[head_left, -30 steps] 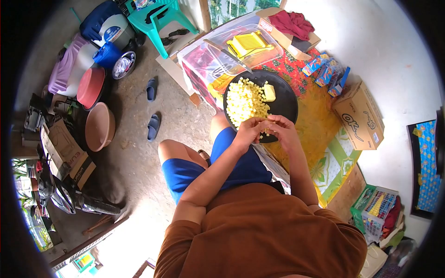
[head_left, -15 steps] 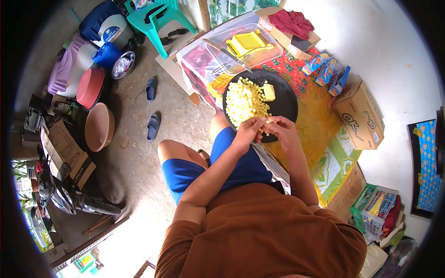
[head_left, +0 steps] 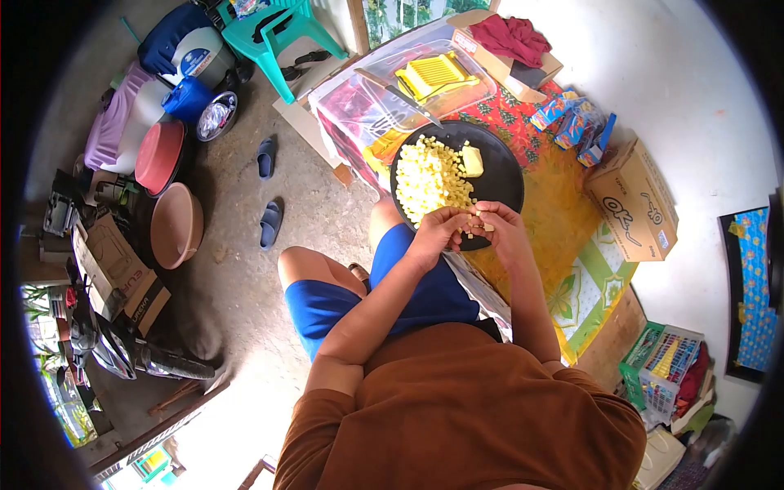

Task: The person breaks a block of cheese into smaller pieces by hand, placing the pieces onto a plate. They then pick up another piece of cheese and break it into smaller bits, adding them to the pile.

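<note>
Over the near rim of a round black tray, my left hand and my right hand meet fingertip to fingertip. Both are closed in a pinch around a small pale-yellow piece, mostly covered by the fingers. A heap of small pale-yellow cubes fills the tray's left side, with a few loose ones near my fingers. Beside the heap lies one larger yellow block. Just beyond the tray, a long knife rests across a clear plastic container, near a yellow slotted rack.
An OK-marked cardboard box and blue packets stand on the right of the cloth-covered table. Behind is an open box with a dark red cloth. Basins, slippers and a green chair are on the left.
My fingertips have shifted slightly, with the right hand's fingers moving a little at the pinch. The tray, heap and block look the same; the view has moved very slightly.
</note>
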Motion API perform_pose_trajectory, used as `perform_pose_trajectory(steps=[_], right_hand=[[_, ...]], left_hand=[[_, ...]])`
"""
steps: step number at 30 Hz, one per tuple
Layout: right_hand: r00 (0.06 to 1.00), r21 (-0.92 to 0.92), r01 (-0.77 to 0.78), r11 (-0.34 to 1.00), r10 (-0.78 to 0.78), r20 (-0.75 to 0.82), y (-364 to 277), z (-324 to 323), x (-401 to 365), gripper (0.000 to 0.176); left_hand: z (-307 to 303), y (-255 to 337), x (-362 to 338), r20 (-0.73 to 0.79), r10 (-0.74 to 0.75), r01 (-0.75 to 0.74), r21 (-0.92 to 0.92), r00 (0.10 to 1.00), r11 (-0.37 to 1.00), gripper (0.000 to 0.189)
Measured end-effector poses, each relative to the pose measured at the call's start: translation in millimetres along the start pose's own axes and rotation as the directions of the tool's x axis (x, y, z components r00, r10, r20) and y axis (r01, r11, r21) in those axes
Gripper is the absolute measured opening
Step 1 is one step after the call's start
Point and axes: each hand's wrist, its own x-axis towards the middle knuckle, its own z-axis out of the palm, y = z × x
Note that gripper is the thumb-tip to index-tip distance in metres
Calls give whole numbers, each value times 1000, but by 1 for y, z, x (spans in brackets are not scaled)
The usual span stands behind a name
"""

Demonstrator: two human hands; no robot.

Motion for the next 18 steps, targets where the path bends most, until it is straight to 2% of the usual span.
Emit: perform_pose_trajectory(steps=[2, 5, 8, 14, 17, 18], right_hand=[[999, -45, -1, 999, -1, -48, 11, -10, 8, 17], [995, -312, -19, 950, -12, -99, 27, -24, 18, 20], [995, -471, 3, 882, -50, -87, 39, -34, 25, 24], [987, -594, 85, 800, -149, -60, 28, -23, 18, 24], [992, -485, 15, 874, -73, -100, 33, -31, 26, 26], [994, -374, 5, 927, -47, -103, 34, -32, 26, 27]], left_hand=[[0, -8, 3, -57, 22, -18, 82, 998, 997, 20], [1, -15, 3, -103, 54, -32, 207, 993, 978, 22], [0, -16, 2, -120, 65, -28, 286, 991, 958, 23], [-2, -17, 2, -117, 103, -62, 310, 988, 949, 20], [-6, -21, 5, -127, 107, -63, 309, 986, 949, 18], [-6, -20, 5, -126, 104, -61, 306, 987, 950, 18]])
